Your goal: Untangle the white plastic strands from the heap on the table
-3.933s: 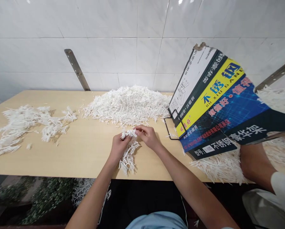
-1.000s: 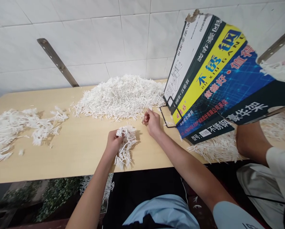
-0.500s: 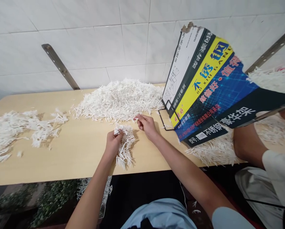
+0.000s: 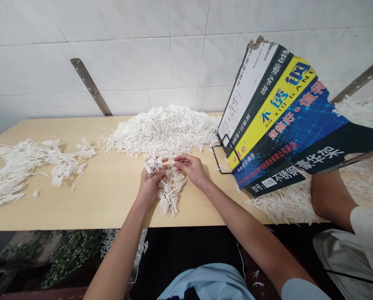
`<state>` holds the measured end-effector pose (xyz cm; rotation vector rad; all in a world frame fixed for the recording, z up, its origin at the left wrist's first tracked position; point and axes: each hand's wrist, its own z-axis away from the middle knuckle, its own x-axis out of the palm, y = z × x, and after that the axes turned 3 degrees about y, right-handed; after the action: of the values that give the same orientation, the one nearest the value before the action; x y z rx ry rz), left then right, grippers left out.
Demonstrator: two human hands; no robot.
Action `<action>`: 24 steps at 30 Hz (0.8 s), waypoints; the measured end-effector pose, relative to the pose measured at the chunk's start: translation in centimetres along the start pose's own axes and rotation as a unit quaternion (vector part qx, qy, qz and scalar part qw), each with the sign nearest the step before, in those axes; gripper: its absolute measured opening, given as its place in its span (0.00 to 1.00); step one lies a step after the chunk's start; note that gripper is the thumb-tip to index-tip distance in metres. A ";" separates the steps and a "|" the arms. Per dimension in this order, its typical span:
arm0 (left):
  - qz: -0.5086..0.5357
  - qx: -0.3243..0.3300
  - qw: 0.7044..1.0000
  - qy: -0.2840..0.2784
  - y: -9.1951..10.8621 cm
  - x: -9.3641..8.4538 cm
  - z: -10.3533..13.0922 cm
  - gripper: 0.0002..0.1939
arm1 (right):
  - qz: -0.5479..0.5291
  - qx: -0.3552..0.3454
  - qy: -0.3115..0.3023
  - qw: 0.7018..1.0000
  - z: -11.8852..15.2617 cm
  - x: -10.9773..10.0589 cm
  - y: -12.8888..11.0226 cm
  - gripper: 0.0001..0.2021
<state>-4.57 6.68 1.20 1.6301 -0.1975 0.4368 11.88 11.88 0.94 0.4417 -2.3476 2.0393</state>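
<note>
White strands point(image 4: 170, 198) pt. bhd L hand point(image 4: 149, 186)

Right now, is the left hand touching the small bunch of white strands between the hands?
Touching. The head view shows it: the bunch of white strands lies against the fingers of the left hand, with no gap.

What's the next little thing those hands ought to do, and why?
Probably the right grip should gently pinch a strand of the white, stringy, tangled clump and draw it aside. The left grip holds that clump, leaving loose strands hanging between the two hands, and the right one is close beside it, though whether it touches a strand is hard to tell.
</note>
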 end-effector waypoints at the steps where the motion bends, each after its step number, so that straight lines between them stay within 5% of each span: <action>1: 0.005 -0.009 1.000 -0.005 0.0 0.1 0.0 0.26 | 0.010 -0.005 -0.005 1.000 0.1 0.1 0.1 0.14; 6: -0.024 0.000 0.999 -0.023 -0.4 0.4 0.2 0.28 | 0.093 -0.061 -0.013 0.994 0.6 0.3 0.3 0.09; 14: -0.039 0.015 0.998 0.038 -1.1 0.2 0.1 0.20 | 0.265 -0.163 -0.032 0.950 1.2 0.5 0.1 0.05; 24: -0.097 0.022 0.995 0.020 -1.2 0.3 0.1 0.16 | 0.159 -0.011 -0.090 0.983 1.0 0.4 -0.3 0.06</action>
<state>-3.88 6.78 0.21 1.6645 0.0021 0.3260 11.70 10.80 1.18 0.2768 -2.6992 2.1801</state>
